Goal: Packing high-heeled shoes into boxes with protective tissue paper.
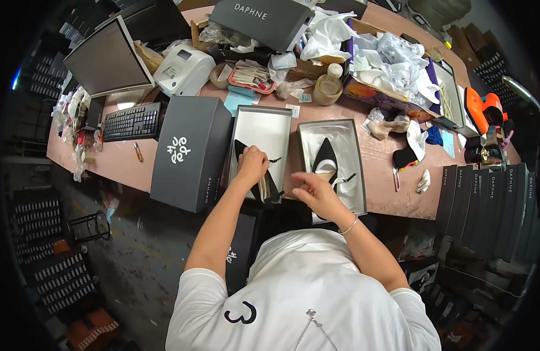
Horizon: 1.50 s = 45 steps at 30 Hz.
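My left grip [254,167]: on a black shoe [273,187] (pinching or not, I cannot tell) | my right grip [318,193]: spread, near the right-hand box [359,167] | counter [384,196] beneath

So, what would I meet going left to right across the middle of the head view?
Keyboard, dark closed box, left hand on a black shoe, right hand, crumpled white scrap, row of dark boxes.

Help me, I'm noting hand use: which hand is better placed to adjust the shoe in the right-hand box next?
Probably the right hand: it is near the shoe in the right-hand box and seems to hold nothing, while the left hand appears busy on the other shoe.
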### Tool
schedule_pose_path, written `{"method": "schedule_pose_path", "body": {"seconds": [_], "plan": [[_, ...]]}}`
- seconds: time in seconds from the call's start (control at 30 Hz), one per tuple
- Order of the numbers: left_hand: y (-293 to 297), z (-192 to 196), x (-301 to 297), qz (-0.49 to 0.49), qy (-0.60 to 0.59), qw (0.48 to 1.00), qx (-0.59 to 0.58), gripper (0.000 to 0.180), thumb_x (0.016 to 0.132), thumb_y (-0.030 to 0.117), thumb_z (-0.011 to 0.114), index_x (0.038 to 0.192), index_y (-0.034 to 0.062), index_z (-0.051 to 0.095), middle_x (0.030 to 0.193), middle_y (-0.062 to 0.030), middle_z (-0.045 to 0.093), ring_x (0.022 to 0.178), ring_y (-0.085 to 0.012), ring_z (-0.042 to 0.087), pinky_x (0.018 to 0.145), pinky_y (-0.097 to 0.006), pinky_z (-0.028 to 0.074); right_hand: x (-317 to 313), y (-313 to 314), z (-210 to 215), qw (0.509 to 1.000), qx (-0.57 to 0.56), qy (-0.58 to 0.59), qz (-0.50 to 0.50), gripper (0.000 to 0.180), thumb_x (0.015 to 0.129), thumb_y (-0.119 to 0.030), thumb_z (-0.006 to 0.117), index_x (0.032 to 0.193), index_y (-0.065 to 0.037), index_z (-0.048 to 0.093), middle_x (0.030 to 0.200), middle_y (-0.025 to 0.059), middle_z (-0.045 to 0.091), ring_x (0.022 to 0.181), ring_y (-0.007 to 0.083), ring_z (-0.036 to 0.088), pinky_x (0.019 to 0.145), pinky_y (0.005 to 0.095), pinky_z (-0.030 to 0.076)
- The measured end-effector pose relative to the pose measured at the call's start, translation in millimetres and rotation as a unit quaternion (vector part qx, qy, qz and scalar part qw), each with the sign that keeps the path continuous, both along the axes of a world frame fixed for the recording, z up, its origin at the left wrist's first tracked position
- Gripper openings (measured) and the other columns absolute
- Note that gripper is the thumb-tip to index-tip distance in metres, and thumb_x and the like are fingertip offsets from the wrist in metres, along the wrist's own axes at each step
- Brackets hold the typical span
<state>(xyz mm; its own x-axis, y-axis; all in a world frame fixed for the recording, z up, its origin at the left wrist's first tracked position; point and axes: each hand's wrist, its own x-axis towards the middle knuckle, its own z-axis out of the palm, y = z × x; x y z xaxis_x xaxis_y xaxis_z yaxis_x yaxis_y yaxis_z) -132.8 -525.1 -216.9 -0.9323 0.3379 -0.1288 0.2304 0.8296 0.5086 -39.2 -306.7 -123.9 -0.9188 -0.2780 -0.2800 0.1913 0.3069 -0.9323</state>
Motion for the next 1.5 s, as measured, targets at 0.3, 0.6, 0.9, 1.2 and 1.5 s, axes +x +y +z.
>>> {"method": "schedule_pose_path", "body": {"seconds": [0.3,0.6,0.9,1.2,1.5], "plan": [[23.9,79.9,51.0,0.169,-0.345,0.706,0.595,0.012,0.095,0.012,0.056,0.099,0.0019,0.059,0.088,-0.0047,0.065,0.078,-0.0133,0.064,0.074,-0.027,0.052,-9.9,-24.0,6.7,0.978,-0.155,0.027,-0.136,0.029,0.096,-0.018,0.058,0.115,0.004,0.061,0.094,0.0040,0.064,0.084,0.0098,0.060,0.075,0.0243,0.050],[27.0,96.3,91.6,0.179,-0.178,0.789,0.560,0.017,0.095,0.011,0.060,0.107,-0.0014,0.060,0.094,-0.0015,0.063,0.086,-0.0050,0.057,0.076,-0.020,0.046,-6.6,-27.3,27.9,0.980,-0.163,-0.057,-0.098,0.024,0.101,-0.019,0.048,0.105,0.000,0.063,0.094,0.0006,0.063,0.089,0.0071,0.055,0.083,0.0231,0.047],[26.2,101.8,86.7,0.149,-0.192,0.783,0.573,0.023,0.096,0.013,0.057,0.115,0.0002,0.059,0.104,-0.0032,0.061,0.091,-0.0077,0.057,0.083,-0.022,0.045,-1.8,-23.5,20.7,0.930,-0.311,-0.166,-0.103,0.027,0.102,-0.023,0.046,0.111,-0.002,0.060,0.104,0.0046,0.063,0.093,0.0101,0.060,0.086,0.0267,0.049],[-12.1,48.8,88.3,0.340,-0.139,0.768,0.525,0.038,0.097,0.015,0.055,0.131,-0.0004,0.049,0.128,-0.0118,0.054,0.117,-0.0163,0.051,0.101,-0.027,0.037,-10.8,60.3,-16.1,0.964,-0.064,0.078,-0.247,0.046,0.094,-0.010,0.056,0.137,-0.001,0.044,0.126,0.0111,0.056,0.106,0.0171,0.059,0.087,0.0281,0.048],[-4.4,31.3,88.6,0.222,-0.064,0.950,0.212,0.063,0.096,0.037,0.055,0.143,0.0009,0.034,0.148,-0.0231,0.029,0.138,-0.0345,0.030,0.111,-0.040,0.028,58.2,51.5,-2.3,0.980,0.198,-0.025,-0.004,0.099,0.069,-0.037,0.083,0.146,-0.006,0.028,0.150,0.0330,0.016,0.136,0.0466,0.029,0.108,0.0431,0.034]]}}
